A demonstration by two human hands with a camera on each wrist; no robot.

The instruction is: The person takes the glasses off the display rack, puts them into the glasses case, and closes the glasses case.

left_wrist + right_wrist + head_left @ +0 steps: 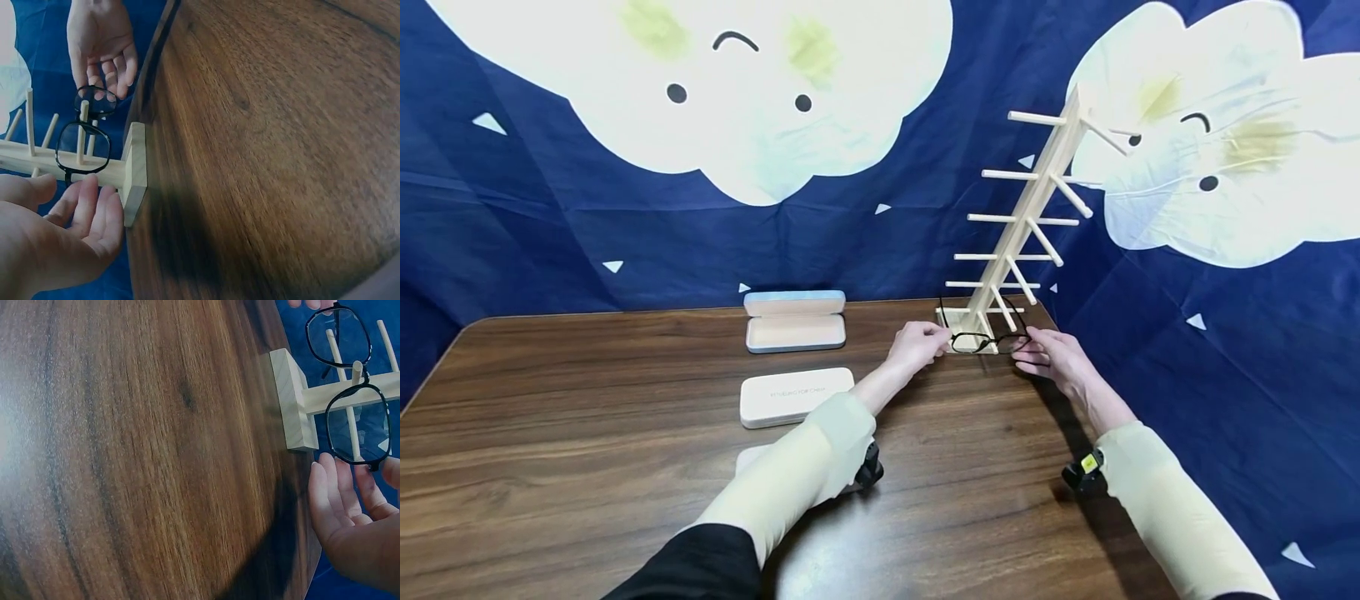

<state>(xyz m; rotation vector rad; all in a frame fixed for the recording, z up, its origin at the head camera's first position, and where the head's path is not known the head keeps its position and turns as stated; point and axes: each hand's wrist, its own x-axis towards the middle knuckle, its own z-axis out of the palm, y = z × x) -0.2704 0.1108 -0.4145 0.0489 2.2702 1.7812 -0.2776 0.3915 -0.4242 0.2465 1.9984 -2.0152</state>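
Observation:
A pair of black-framed glasses [982, 342] is held level in front of the wooden peg stand [1033, 187], its lenses toward me and its temples pointing back. My left hand [919, 343] pinches the frame at its left hinge. At the opposite hinge, the thumb and fingers of my right hand [1054, 357] hold the other side. Low on the stand, a front peg [356, 372] lines up with the bridge of the glasses [366, 379]; whether it bears their weight I cannot tell. Both lenses show in the left wrist view.
An open glasses case [795, 332] lies at the table's back edge. Nearer stands a closed white case [793, 395], and another pale case [751, 455] is mostly hidden under my left sleeve. Behind the brown table [587, 433] hangs a blue cloud-print cloth [820, 242].

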